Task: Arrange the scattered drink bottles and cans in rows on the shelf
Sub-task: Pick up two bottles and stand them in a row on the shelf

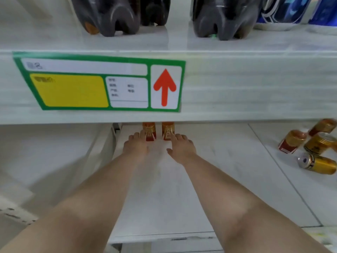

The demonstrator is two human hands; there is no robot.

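White lower shelf (pixel 164 189) — left hand (pixel 135 146) touches left can (pixel 149 133), right hand (pixel 181 149) touches right can (pixel 168 131); fingers straight, apart.

Gold-and-red cans (pixel 291 141), green-and-yellow price label (pixel 73 90)

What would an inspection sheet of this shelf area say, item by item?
Surface: white lower shelf.
Job's things: left can and right can upright at the back, apart; four scattered cans tumbled at right.
Clutter: nothing seen.
Grippers: left hand touches left can; right hand touches right can; fingers look straight.
Cables: nothing seen.
Surroundings: upper shelf with dark bottles and blue cans; price label with red arrow.
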